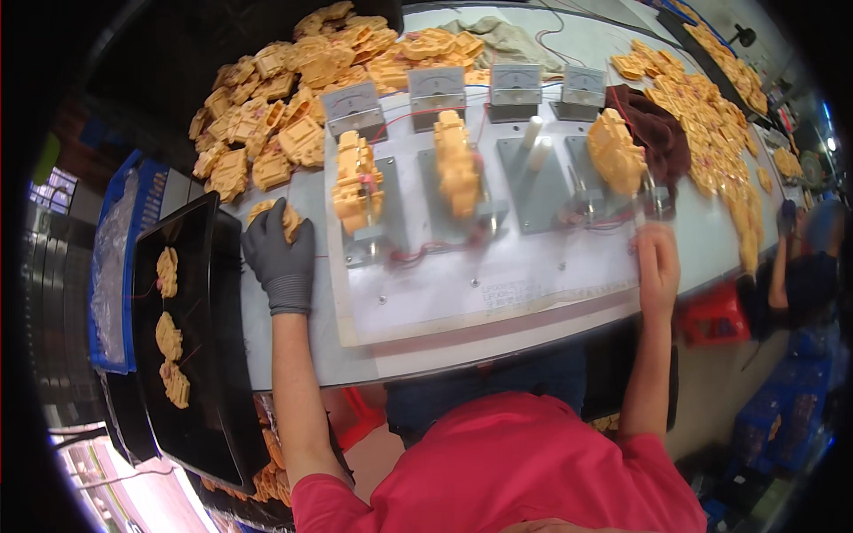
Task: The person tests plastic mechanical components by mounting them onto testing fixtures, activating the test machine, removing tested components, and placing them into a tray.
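Observation:
My left hand [279, 258], in a grey glove, is closed on an orange plastic housing [290, 221] at the left side of the table. My bare right hand [657, 258] is at the right end of the white board [426, 311], fingers curled by the rightmost fixture; what they pinch cannot be made out. Above it a tilted orange housing [617, 153] sits on that fixture. Two more housings, one at the left [357, 182] and one blurred [457, 164], stand upright on other fixtures. Two white pegs [536, 142] stand bare on the remaining grey plate [529, 200].
Several analog meters [438, 85] line the board's back edge, with red wires. Orange housings are heaped at the back left [298, 80] and right [702, 124]. A black tray [200, 329] with several housings is at the left. A brown cloth [662, 138] lies behind the rightmost fixture.

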A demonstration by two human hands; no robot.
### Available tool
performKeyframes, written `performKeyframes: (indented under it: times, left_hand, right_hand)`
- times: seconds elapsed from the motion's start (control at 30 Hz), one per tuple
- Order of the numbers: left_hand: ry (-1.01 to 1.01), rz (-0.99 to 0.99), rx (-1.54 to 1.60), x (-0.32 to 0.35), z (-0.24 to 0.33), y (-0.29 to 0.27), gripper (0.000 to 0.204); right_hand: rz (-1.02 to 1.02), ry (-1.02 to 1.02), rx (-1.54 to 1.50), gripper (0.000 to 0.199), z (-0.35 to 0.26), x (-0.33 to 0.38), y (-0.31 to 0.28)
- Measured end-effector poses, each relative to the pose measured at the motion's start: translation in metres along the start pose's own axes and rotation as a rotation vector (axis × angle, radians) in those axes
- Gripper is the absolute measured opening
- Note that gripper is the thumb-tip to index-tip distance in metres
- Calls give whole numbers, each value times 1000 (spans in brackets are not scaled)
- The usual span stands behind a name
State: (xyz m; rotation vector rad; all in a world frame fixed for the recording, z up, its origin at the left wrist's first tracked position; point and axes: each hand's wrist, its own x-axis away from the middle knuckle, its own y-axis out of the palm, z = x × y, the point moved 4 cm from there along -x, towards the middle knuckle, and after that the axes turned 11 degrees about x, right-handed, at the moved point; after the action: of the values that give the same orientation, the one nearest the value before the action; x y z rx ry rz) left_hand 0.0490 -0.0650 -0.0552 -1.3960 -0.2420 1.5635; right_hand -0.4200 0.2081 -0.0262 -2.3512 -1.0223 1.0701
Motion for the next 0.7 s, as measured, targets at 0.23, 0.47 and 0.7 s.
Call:
performKeyframes:
  times: [0.23,0.47,0.7]
  left_hand:
    - [-22,-43,-15,0,2,0,50]
    - [-19,-54,1,0,4,-1,49]
    - [-10,-54,9,0,5,-2,49]
  right_hand:
    - [-12,13,-23,15,6,2,0]
    - [-5,10,-14,16,4,1,1]
    - [-3,17,-22,16,5,1,1]
